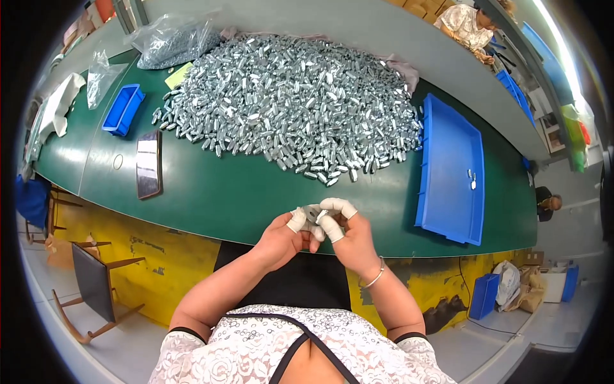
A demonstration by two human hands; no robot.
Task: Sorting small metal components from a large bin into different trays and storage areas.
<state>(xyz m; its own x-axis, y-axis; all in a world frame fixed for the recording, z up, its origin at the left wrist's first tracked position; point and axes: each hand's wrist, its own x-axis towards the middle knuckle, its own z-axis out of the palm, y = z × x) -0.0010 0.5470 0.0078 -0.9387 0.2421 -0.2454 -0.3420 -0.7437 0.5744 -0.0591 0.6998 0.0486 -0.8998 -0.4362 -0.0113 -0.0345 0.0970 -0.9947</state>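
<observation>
My left hand (281, 240) and my right hand (352, 240) meet above the table's near edge, with white covers on several fingertips. Pinched in the left fingers is a small grey metal piece (312, 216) with a dark spot like a hole. The right thumb and forefinger close on a small shiny silver metal piece (322, 216), right against the grey one. Fingers partly hide both pieces, and I cannot tell whether they are joined. Beyond my hands spreads a large heap of small, elongated silver metal pieces (288, 96).
On the green table (211, 198), a shallow blue tray (448, 185) at right holds a few silver pieces. At left lie a phone (149, 165), a small blue bin (123, 110) and a filled plastic bag (176, 41). Behind the partition a person (467, 29) sits. A chair (94, 281) stands lower left.
</observation>
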